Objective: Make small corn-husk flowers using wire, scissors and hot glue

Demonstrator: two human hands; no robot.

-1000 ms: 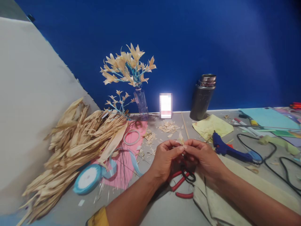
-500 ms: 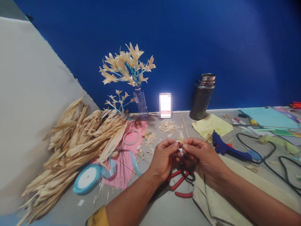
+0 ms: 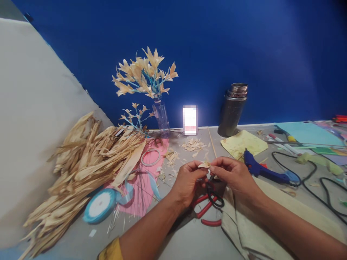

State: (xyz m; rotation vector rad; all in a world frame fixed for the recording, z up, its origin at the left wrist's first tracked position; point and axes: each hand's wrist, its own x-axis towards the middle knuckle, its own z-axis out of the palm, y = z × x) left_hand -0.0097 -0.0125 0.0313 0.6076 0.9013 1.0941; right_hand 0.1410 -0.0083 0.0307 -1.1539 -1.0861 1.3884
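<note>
Both hands pinch small husk petal (image 3: pixel 204 165): left hand (image 3: pixel 188 181), right hand (image 3: pixel 231 175), above scissors (image 3: pixel 210 204)

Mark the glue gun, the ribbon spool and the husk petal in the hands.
Glue gun (image 3: pixel 264 173), head view, on its blue body.
Ribbon spool (image 3: pixel 99 205), head view, on its white face.
Husk petal (image 3: pixel 204 165), head view, on the pale piece between both hands' fingertips.

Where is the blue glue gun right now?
The blue glue gun lies on the table, just right of the right hand, below the yellow paper.
</note>
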